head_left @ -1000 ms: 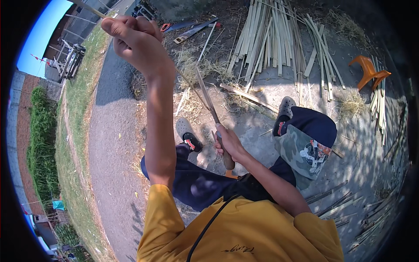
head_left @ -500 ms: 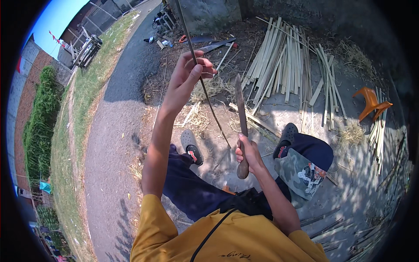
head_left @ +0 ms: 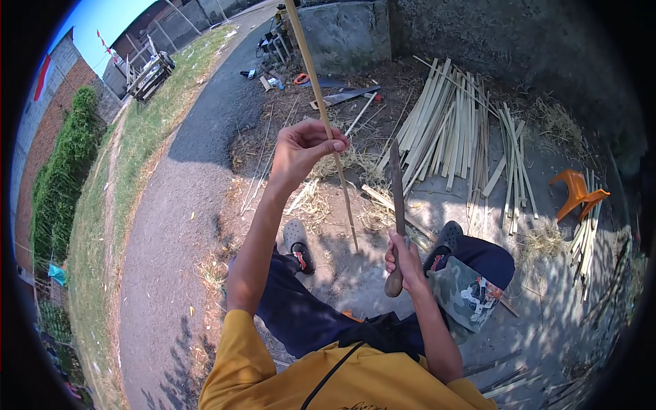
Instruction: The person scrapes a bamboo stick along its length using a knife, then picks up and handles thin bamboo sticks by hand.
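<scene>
Left hand point(head_left: 304, 152) pinches slender wooden strip point(head_left: 311, 72) partway along, lower end between shoes point(head_left: 296, 236); right hand point(head_left: 407, 265) grasps knife point(head_left: 398, 188) by handle. Strip likely light, springy; hold flat faces, edges may splinter.

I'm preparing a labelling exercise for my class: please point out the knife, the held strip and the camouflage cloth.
Knife point(head_left: 398, 195): head view, middle of the blade.
Held strip point(head_left: 313, 76): head view, upper length.
Camouflage cloth point(head_left: 455, 299): head view, patterned fabric.
</scene>
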